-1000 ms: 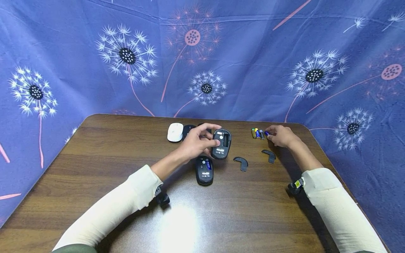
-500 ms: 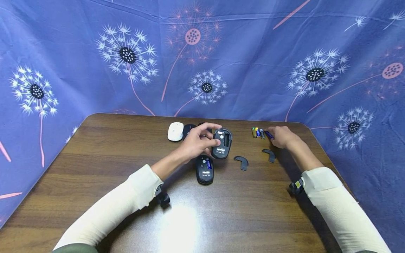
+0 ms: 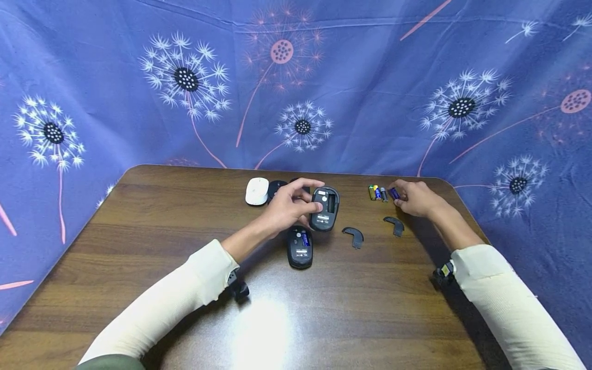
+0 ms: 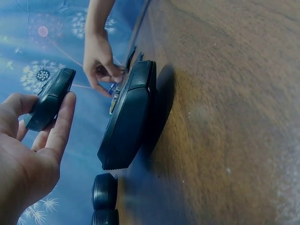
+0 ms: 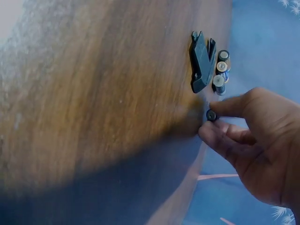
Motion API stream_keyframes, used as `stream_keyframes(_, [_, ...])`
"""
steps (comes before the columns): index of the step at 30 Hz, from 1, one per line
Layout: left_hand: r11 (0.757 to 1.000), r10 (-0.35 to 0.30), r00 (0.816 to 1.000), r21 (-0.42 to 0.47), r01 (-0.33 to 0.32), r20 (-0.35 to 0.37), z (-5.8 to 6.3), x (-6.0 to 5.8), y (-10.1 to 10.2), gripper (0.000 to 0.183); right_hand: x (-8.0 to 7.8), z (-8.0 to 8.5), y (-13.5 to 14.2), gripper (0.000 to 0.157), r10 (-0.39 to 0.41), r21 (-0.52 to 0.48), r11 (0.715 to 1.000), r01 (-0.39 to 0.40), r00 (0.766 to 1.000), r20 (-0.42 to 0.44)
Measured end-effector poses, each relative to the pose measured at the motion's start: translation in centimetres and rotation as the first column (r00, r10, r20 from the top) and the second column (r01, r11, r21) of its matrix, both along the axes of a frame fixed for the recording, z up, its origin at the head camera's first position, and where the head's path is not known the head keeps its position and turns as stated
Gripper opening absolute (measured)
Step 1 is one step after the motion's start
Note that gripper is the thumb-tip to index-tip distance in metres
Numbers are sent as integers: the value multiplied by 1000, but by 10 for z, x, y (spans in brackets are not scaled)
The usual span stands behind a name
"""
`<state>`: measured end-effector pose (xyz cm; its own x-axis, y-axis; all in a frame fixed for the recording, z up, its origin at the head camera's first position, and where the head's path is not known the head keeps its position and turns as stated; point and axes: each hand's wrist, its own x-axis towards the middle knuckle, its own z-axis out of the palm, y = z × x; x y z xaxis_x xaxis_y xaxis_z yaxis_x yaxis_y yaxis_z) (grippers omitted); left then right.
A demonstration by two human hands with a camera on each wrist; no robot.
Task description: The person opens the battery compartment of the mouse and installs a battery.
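My left hand [image 3: 289, 208] grips a black computer mouse [image 3: 325, 209] by its sides, its underside turned up and the battery slot showing hollow. On the table just in front of it lies a second black mouse [image 3: 300, 249], upside down with a blue battery [image 3: 305, 239] in its slot. At the back right, my right hand [image 3: 416, 198] pinches a dark blue battery [image 5: 211, 115] between thumb and forefinger. Beside that hand, several loose batteries [image 3: 377, 193] stand in a short row.
Two curved black battery covers, the nearer-middle cover [image 3: 354, 237] and the right cover [image 3: 395, 226], lie right of the mice. A white mouse [image 3: 257, 191] and a dark mouse [image 3: 276, 189] sit behind my left hand. A patterned cloth [image 3: 370, 92] hangs behind the table [image 3: 351, 308].
The pinched battery has shifted slightly right, away from the row, and turned in my right fingers. My right forearm has moved a little to the right. The left hand holds its mouse still.
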<state>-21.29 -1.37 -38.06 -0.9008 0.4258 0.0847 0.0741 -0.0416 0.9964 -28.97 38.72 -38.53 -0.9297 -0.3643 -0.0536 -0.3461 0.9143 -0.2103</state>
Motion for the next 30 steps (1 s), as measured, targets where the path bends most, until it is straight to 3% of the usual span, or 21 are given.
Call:
stream_keyframes(11, [1000, 17, 1000, 1, -17, 10, -1, -1, 1, 55, 4, 4, -2, 50, -103, -106, 989, 101, 995, -17])
stream_keyframes(15, [1000, 19, 1000, 0, -19, 16, -2, -1, 2, 55, 9, 6, -5, 51, -121, -177, 978, 107, 990, -70])
stream_keyframes(24, [1000, 23, 999, 10, -23, 25, -3, -1, 1, 57, 21, 13, -25, 51, -166, -327, 938, 114, 977, -137])
stream_keyframes(30, [999, 34, 999, 16, -34, 21, -3, -1, 1, 56, 27, 15, -42, 51, -176, -423, 899, 116, 979, -106])
